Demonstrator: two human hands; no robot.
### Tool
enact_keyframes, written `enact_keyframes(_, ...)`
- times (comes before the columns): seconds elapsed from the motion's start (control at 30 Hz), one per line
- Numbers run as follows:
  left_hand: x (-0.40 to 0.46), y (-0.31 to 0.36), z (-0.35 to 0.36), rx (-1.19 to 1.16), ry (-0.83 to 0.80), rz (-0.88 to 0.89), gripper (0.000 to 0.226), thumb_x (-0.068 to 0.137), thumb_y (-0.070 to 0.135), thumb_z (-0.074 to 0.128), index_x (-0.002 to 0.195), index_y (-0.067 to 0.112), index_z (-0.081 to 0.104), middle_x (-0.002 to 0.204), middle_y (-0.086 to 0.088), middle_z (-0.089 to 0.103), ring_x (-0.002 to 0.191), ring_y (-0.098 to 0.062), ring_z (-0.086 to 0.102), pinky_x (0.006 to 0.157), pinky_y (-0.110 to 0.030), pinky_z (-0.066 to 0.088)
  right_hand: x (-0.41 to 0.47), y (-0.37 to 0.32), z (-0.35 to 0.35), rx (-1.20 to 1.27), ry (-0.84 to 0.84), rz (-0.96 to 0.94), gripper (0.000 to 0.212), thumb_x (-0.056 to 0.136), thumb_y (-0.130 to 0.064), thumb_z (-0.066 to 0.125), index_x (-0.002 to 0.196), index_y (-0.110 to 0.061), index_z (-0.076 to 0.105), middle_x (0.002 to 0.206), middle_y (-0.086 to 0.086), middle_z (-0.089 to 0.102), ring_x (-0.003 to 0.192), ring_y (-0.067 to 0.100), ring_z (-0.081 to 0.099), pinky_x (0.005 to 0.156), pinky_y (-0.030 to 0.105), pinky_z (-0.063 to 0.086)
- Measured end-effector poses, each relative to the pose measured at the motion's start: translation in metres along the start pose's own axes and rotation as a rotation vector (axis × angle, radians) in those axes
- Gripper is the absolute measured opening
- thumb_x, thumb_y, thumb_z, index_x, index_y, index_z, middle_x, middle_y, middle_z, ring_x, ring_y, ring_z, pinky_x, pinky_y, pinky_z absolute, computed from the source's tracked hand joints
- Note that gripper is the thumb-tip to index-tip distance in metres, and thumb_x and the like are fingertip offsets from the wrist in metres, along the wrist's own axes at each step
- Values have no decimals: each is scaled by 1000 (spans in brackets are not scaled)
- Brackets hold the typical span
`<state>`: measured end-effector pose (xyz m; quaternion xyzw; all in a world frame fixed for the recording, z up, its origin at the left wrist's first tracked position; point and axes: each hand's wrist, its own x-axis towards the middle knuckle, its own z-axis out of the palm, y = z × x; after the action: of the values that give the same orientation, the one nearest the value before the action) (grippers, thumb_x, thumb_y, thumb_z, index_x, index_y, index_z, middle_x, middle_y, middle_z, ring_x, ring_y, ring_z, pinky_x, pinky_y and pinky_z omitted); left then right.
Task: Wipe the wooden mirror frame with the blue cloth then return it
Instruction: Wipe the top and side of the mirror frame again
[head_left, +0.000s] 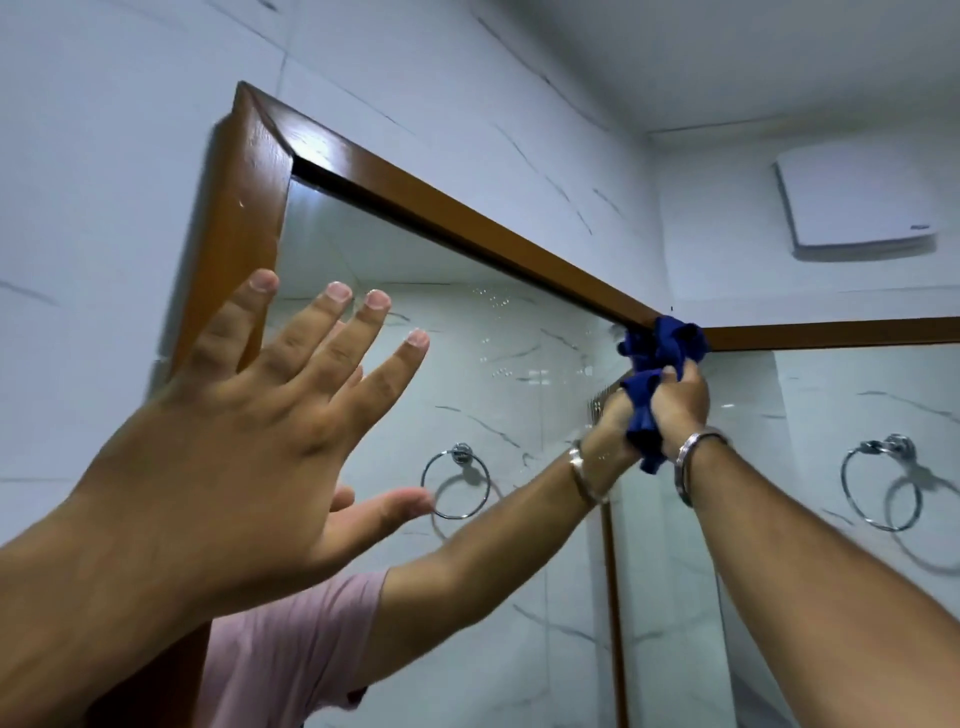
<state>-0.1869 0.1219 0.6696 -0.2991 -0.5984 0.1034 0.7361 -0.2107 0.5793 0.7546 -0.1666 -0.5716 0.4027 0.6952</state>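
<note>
The wooden mirror frame (415, 200) hangs on a marbled white wall, its top left corner high in the head view. My right hand (680, 400) is raised and shut on the bunched blue cloth (662, 345). The cloth presses against the frame's top rail at its right end. A metal bangle sits on that wrist. My left hand (249, 415) is open with fingers spread in front of the frame's left side and the glass. I cannot tell whether it touches them. The mirror (493, 364) reflects both arms and a pink sleeve.
A chrome towel ring (878, 480) hangs on the right wall, and its reflection shows in the glass. A white vent cover (857, 197) sits high on that wall near the ceiling. A wooden strip (831, 332) runs right from the cloth.
</note>
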Motion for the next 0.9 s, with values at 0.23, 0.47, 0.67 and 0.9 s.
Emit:
enact_keyframes(0.23, 0, -1, -1, -80, 19, -74, 95, 89, 78, 28, 158, 13, 25, 164, -18, 26, 152, -35, 22, 122, -61, 8, -208, -106, 16, 129, -312, -681, 57, 93, -32, 44, 147, -24, 30, 159, -1, 23, 144, 9, 15, 115, 17, 9)
enact_keyframes(0.47, -3, -3, 1, -87, -12, -71, 93, 88, 79, 28, 159, 19, 24, 165, -17, 22, 153, -34, 17, 122, -61, 5, -189, -92, 4, 106, -368, -806, 58, 91, -11, 47, 147, -20, 33, 153, -4, 30, 141, 11, 25, 113, 8, 13)
enact_keyframes(0.67, -1, -2, -9, -75, -90, -79, 94, 88, 80, 22, 156, 16, 31, 162, -21, 27, 151, -38, 23, 120, -65, 10, -38, -29, -9, -56, -6, -69, 43, 90, -6, 44, 131, -17, 50, 119, 15, 64, 103, 34, 61, 78, 28, 42)
enact_keyframes(0.9, 3, 1, -21, -89, -175, -139, 99, 86, 84, 17, 154, 16, 36, 160, -21, 31, 149, -40, 27, 113, -75, 12, -34, -35, 5, -26, 1, 34, 31, 95, -21, 42, 124, -24, 52, 113, 14, 63, 107, 37, 60, 84, 34, 42)
